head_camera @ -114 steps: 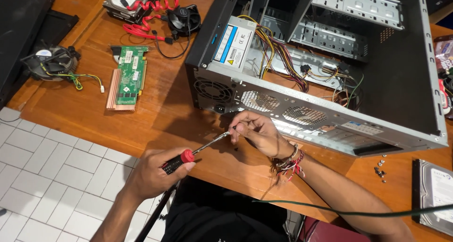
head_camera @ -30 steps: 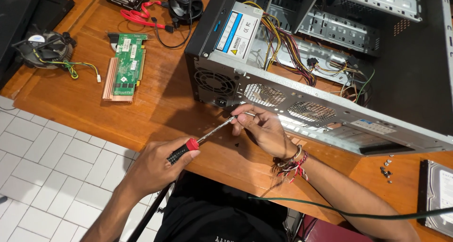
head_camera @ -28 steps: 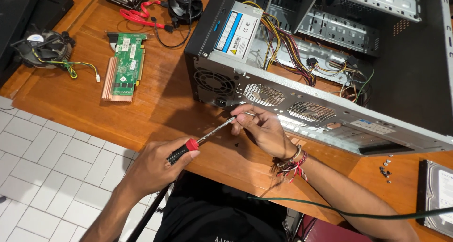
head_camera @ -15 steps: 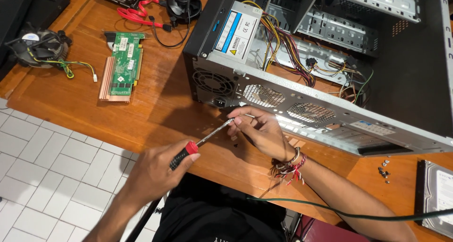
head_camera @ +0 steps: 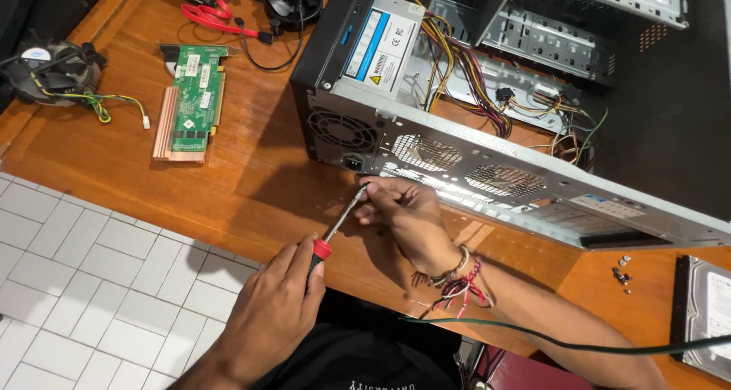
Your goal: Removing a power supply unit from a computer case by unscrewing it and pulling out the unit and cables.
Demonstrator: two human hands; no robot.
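Compared with half a second earlier, both hands sit almost where they were; the screwdriver's tip has crept slightly closer to the case's rear panel, and the view has drifted a little.

Seen from a head camera looking down, a person works at an orange-brown wooden table (head_camera: 251,200). An opened grey computer case (head_camera: 533,184) lies on its side across the upper right. The left hand (head_camera: 278,310), lower centre, is wrapped closed around the red-and-black handle of a screwdriver (head_camera: 335,226). The tool's long axis slants up and to the right, running from the handle near the table's edge to the tip at the lower rear corner of the case, just below the power supply's fan grille (head_camera: 339,131). The right hand (head_camera: 403,211), nearer the case, has its fingers pinched around the shaft close to the tip, steadying it against the panel; thread bracelets circle that wrist. Whether a screw sits at the tip cannot be seen.

Well to the left lie a green circuit card (head_camera: 190,105) and a cooler fan (head_camera: 49,66). A few loose screws (head_camera: 622,272) and a hard drive (head_camera: 704,314) rest at the right.
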